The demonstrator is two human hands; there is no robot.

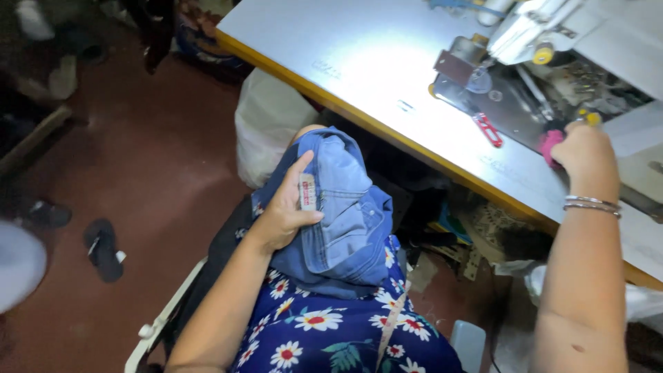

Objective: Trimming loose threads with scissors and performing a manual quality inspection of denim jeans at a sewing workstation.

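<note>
While your left hand (286,217) clasps the folded denim garment (338,221) on your lap below the worktop (359,62), your right hand's (585,148) fingers close around a pink object (550,145) beside the sewing machine (545,48).

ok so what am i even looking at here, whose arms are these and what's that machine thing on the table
The single picture comes from a camera worn on a seated person's head, looking down at their own arms. The left hand holds a folded blue denim garment on the lap. The right hand reaches to the grey sewing machine and touches something pink at its base; what it is I cannot tell. Small red-handled snips lie on the pale grey table with a yellow edge.
</note>
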